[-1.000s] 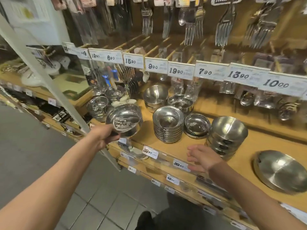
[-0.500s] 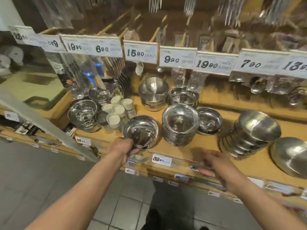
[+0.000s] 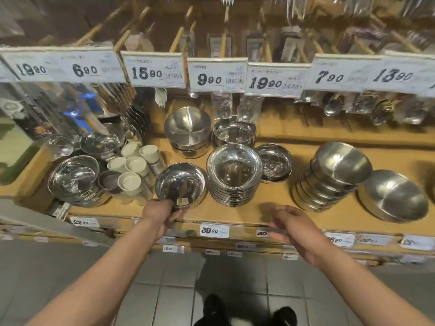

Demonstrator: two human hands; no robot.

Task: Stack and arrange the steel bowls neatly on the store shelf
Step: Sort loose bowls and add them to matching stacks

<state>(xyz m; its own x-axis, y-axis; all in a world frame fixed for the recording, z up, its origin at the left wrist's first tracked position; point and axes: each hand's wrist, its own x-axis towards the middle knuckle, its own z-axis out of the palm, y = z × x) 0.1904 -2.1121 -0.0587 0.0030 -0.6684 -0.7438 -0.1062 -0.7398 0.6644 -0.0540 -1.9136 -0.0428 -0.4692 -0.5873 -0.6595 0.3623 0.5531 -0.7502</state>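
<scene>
My left hand (image 3: 159, 214) grips the near rim of a shiny steel bowl (image 3: 180, 184), which is low over the wooden shelf (image 3: 270, 196), left of a tall stack of steel bowls (image 3: 234, 174). Whether the held bowl touches the shelf I cannot tell. A single small bowl (image 3: 274, 162) sits right of that stack. Behind stand a matte bowl pile (image 3: 187, 129) and a deeper bowl pile (image 3: 234, 131). A leaning stack of matte bowls (image 3: 334, 175) and a wide bowl (image 3: 396, 196) lie to the right. My right hand (image 3: 296, 225) hovers by the shelf's front edge, fingers loose, holding nothing.
White-lidded cups (image 3: 133, 167) and wrapped bowls (image 3: 75, 177) crowd the shelf's left end. Price tags (image 3: 219, 74) hang in a row above, with packaged cutlery behind them. Shelf-edge labels (image 3: 214, 231) line the front. Grey tiled floor lies below.
My left hand has carried the bowl down from beside the left items to the shelf's front, next to the tall stack. My right hand has stayed near the shelf edge. The view tilted down.
</scene>
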